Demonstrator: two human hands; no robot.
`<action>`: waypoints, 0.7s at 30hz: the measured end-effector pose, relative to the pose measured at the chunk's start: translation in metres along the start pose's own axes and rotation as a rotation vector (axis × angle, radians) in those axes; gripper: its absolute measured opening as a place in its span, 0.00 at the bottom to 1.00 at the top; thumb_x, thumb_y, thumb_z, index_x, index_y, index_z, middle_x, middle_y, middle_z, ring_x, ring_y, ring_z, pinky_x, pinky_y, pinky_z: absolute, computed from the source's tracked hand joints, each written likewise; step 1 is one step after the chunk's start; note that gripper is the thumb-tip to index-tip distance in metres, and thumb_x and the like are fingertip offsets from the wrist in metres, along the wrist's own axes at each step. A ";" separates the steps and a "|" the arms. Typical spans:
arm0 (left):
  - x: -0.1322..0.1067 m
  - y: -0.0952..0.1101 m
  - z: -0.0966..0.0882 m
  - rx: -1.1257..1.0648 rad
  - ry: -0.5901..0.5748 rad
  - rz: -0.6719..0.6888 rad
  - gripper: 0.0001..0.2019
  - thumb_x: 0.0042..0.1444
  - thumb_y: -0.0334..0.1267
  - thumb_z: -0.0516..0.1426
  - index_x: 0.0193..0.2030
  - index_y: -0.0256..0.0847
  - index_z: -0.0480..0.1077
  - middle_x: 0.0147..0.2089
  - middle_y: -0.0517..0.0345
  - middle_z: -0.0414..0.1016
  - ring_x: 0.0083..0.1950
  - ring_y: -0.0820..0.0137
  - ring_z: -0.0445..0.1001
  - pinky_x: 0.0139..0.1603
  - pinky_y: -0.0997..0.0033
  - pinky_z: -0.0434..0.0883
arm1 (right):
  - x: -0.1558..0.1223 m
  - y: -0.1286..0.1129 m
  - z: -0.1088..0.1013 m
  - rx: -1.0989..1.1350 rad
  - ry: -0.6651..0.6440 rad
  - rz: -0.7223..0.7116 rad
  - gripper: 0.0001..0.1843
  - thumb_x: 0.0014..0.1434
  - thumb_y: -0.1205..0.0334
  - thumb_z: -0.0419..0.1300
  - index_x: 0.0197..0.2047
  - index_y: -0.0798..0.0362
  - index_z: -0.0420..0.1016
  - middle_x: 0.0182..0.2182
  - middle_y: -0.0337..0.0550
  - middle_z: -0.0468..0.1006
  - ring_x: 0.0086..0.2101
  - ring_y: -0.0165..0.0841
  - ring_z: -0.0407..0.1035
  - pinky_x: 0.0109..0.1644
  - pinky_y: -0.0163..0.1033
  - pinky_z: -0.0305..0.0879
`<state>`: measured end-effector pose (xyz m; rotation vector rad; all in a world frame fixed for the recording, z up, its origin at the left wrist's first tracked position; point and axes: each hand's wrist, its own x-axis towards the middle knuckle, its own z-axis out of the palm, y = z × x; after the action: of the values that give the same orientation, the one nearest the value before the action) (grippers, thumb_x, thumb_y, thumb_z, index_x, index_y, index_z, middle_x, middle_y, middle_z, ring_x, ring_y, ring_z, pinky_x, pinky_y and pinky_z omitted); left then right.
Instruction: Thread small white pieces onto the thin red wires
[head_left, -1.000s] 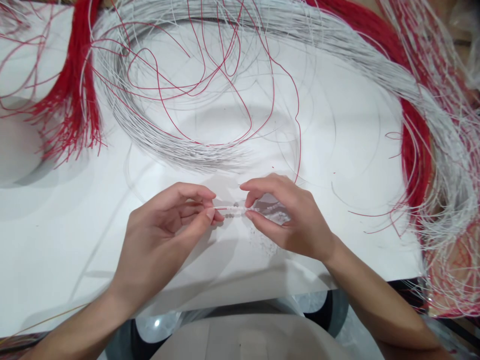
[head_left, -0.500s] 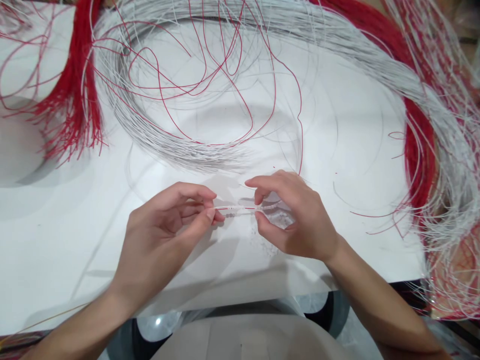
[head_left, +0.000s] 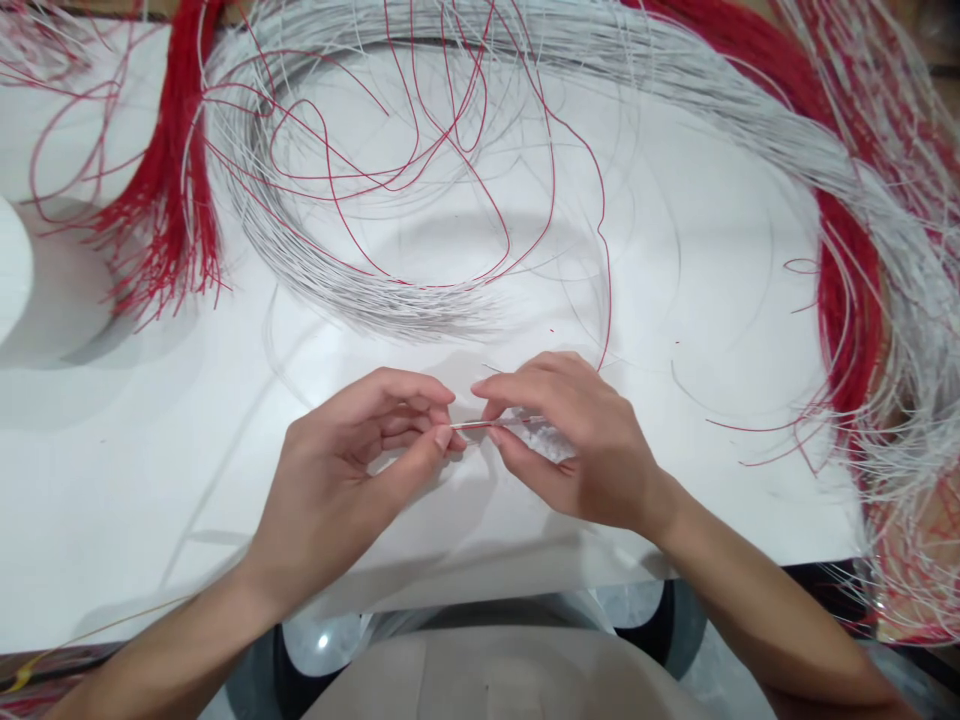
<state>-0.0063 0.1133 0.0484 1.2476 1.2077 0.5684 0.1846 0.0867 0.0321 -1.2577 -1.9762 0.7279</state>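
My left hand [head_left: 367, 450] pinches a thin red and white pair of wires [head_left: 471, 425] between thumb and fingers. A short way to the right, my right hand [head_left: 581, 440] is closed on the same wires with thumb and forefinger. Only a short length shows between the two hands, low over the white tabletop [head_left: 315, 590]. Under my right palm lies a small heap of clear bits [head_left: 551, 442], partly hidden by the fingers. One long red wire [head_left: 606, 300] runs down from the back to behind my right hand.
A large curved bundle of white wires [head_left: 360, 295] arcs across the back. A red wire bundle [head_left: 161, 220] hangs at the left beside a white cylinder [head_left: 60, 290]. More red wires [head_left: 847, 300] and tangled white wires [head_left: 915, 400] line the right edge.
My hands have come closer together, the left shifting right and the right slightly left. Less wire shows between them. The whole view has shifted a little.
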 end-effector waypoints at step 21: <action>0.006 0.007 -0.002 -0.040 0.074 0.002 0.09 0.47 0.31 0.63 0.35 0.43 0.71 0.28 0.63 0.74 0.29 0.70 0.76 0.34 0.71 0.77 | 0.000 0.006 -0.005 -0.087 0.020 0.002 0.05 0.58 0.68 0.57 0.33 0.52 0.74 0.28 0.39 0.77 0.31 0.30 0.67 0.37 0.39 0.62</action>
<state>-0.0044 0.1208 0.0528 1.2028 1.2505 0.6420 0.1922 0.0894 0.0308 -1.3124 -2.0095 0.6336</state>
